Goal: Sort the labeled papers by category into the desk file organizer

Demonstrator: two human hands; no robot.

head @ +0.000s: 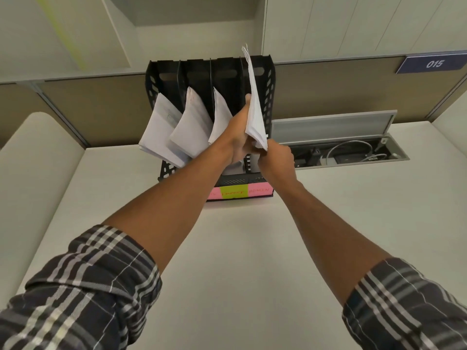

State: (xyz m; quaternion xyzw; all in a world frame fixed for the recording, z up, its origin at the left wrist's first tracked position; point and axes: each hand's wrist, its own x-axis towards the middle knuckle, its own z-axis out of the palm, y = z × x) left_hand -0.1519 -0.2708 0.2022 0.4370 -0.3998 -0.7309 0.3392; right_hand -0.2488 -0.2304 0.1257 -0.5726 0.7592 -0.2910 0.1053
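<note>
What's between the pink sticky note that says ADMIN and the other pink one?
A yellow-green sticky note, reading roughly FINANCE, sits between the ADMIN note and the partly hidden pink note in the head view.

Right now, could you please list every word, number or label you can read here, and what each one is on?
"015": white digits on the blue plate on the partition.
"FINANCE": yellow-green sticky note on the file organizer front.
"ADMIN": pink sticky note beside it, faint.
Left pink note: hidden by the arm, unreadable.
Papers held by the left hand and right hand: too blurred to read.
</note>
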